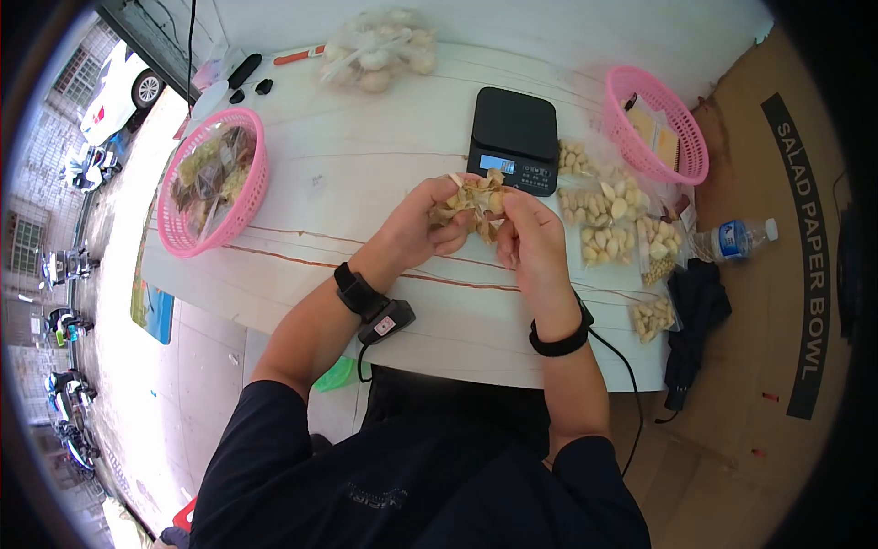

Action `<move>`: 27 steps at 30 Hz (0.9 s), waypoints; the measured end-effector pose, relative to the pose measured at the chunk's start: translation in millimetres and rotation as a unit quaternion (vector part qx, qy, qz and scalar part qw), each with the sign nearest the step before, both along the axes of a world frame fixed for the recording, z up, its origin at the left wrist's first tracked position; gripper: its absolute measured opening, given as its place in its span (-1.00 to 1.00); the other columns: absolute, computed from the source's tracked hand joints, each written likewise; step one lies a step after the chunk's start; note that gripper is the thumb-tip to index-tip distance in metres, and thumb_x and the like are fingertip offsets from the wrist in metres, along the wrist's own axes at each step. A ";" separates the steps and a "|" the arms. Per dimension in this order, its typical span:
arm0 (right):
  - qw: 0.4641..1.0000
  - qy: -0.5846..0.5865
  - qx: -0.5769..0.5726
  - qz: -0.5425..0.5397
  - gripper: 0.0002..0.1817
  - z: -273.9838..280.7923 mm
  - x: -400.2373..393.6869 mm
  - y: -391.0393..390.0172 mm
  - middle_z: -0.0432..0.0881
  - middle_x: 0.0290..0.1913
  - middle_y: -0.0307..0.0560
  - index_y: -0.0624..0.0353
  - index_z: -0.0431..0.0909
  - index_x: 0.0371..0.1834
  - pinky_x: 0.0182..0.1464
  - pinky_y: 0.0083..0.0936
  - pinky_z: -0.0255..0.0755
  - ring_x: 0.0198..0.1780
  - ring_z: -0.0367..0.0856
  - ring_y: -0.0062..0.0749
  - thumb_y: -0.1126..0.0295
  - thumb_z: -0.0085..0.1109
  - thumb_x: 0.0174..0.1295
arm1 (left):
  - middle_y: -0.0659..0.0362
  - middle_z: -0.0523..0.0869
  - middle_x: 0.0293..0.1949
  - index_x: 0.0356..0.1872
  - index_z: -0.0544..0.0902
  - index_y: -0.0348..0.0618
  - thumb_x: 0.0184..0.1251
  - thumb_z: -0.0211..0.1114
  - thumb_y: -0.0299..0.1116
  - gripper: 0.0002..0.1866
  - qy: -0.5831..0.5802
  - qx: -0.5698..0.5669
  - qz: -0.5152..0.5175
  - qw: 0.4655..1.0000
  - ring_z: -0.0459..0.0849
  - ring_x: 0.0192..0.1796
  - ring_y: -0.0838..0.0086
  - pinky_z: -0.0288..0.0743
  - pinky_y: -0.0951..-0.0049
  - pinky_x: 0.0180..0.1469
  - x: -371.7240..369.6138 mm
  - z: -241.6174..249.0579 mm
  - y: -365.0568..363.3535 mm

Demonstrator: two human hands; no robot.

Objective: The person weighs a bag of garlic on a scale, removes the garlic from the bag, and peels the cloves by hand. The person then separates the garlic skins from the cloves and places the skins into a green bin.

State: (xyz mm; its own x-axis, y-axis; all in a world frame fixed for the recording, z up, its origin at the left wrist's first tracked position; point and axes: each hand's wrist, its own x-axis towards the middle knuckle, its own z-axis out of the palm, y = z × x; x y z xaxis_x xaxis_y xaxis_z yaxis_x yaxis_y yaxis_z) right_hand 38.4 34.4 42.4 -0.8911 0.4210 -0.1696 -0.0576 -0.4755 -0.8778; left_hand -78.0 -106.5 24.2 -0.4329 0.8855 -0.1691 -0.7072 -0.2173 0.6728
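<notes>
Both of my hands meet over the middle of the white table, around a head of garlic [477,201] with loose, papery, yellowish skin. My left hand [422,222] curls its fingers around the garlic's left side. On the other side, my right hand [534,231] pinches the garlic between thumb and fingers. Flakes of skin hang beneath the fingertips. Just beyond my hands stands a black kitchen scale [515,133] with a lit display. Several clear bags of peeled garlic cloves [607,242] lie to the right of my right hand.
A pink basket [257,178] with bagged contents stands left; another pink basket [700,156] holds a notepad. At the back lie a bag of garlic bulbs [380,55] and an orange-handled tool [294,56]. A water bottle [745,238] and folded umbrella [695,311] sit right, by a cardboard box [745,366].
</notes>
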 end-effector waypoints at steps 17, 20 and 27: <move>0.994 -0.006 -0.100 0.041 -0.67 -2.6 4.9 18.9 0.65 -0.37 -0.06 0.37 0.56 0.01 -0.71 -0.65 0.16 -0.70 0.32 -0.67 0.33 -0.03 0.38 | 0.24 0.46 -0.48 0.16 0.54 -0.09 0.43 0.00 -0.09 -0.57 0.026 0.004 -0.014 1.000 0.08 -0.68 0.61 0.10 0.54 -0.63 -3.4 -5.1 -1.7; 0.993 -0.017 -0.109 0.044 -0.66 -2.1 5.4 21.9 0.63 -0.40 -0.08 0.36 0.56 -0.02 -0.71 -0.66 0.13 -0.70 0.30 -0.66 0.33 -0.10 0.37 | 0.24 0.45 -0.50 0.14 0.54 -0.09 0.42 0.01 -0.09 -0.58 0.026 0.005 -0.017 1.000 0.08 -0.68 0.61 0.10 0.53 -0.63 -4.3 -4.6 -3.2; 0.997 -0.008 -0.078 0.019 -0.69 -9.1 12.2 40.5 0.61 -0.43 -0.18 0.30 0.60 -0.13 -0.64 -0.65 0.20 -0.65 0.36 -0.65 0.32 -0.09 0.34 | 0.24 0.42 -0.52 0.14 0.50 -0.10 0.41 0.02 -0.11 -0.60 0.000 -0.004 0.019 1.000 0.12 -0.64 0.61 0.11 0.52 -0.57 -10.0 3.0 -7.2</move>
State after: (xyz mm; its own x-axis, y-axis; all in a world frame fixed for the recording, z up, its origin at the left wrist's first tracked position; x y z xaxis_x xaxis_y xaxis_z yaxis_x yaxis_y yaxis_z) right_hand 50.6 74.9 33.2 -0.9024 0.3549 -0.2445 -0.0243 -0.6082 -0.7934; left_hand -88.0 -113.7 27.2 -0.4661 0.8670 -0.1759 -0.6985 -0.2387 0.6746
